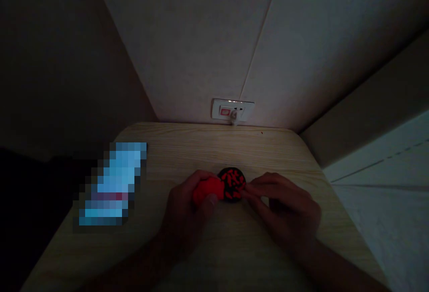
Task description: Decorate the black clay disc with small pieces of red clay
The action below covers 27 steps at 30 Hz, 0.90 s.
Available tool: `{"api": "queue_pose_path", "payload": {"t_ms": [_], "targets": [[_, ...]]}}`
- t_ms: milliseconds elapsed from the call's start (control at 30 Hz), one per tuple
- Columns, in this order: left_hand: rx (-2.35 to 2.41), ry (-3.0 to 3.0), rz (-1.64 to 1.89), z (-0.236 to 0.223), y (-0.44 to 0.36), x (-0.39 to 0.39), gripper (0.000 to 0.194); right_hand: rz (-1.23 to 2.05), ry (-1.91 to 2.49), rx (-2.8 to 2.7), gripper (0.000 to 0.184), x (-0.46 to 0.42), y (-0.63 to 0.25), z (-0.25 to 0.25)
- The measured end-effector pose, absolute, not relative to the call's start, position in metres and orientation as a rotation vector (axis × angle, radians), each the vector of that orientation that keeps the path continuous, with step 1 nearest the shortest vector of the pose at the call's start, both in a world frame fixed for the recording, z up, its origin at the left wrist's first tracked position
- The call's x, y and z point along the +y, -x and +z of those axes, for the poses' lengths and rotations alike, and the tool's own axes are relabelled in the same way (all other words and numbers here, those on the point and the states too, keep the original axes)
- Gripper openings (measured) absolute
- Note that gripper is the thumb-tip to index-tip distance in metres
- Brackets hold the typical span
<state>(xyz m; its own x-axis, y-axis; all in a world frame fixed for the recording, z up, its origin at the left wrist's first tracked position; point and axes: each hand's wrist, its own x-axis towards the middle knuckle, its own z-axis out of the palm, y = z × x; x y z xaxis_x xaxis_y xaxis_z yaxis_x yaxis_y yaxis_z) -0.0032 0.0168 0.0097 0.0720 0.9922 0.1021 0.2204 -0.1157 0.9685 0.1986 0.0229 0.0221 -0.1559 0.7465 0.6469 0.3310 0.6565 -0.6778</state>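
Note:
My left hand (189, 207) is wrapped round a smooth, bright red rounded lump (208, 190), with the thumb on its near side. Against the lump's right side is a black round piece (232, 185) dotted with several small red bits. Whether the two are joined, I cannot tell. My right hand (284, 205) has its thumb and forefinger pinched at the right edge of the black piece. Anything between those fingertips is too small and dark to make out.
Both forearms rest over a pale wood-grain tabletop (187, 144). To the left lies a lit, pixelated flat rectangle (115, 182). A wall socket (233, 110) with a plug in it is just behind the table's back edge. The light is dim.

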Motion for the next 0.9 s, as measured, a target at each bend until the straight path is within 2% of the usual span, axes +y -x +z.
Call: {"api": "queue_pose_path", "payload": {"t_ms": [433, 533, 667, 900], "targets": [[1.257, -1.507, 1.144, 0.0103, 0.0040, 0.0158, 0.019, 0.654, 1.059, -1.725, 0.014, 0.0161, -0.2001, 0.0190], [1.261, -1.497, 1.134, 0.0111, 0.0031, 0.0166, 0.018, 0.647, 1.066, -1.688, 0.006, 0.0158, -0.2002, 0.0194], [1.250, -1.500, 1.124, 0.0105, 0.0026, 0.0173, 0.018, 0.607, 0.987, -1.708, 0.013, 0.0173, -0.1988, 0.0187], [1.255, -1.496, 1.119, 0.0093, 0.0039, 0.0157, 0.016, 0.636, 0.930, -1.745, 0.013, 0.0190, -0.1971, 0.0181]]}}
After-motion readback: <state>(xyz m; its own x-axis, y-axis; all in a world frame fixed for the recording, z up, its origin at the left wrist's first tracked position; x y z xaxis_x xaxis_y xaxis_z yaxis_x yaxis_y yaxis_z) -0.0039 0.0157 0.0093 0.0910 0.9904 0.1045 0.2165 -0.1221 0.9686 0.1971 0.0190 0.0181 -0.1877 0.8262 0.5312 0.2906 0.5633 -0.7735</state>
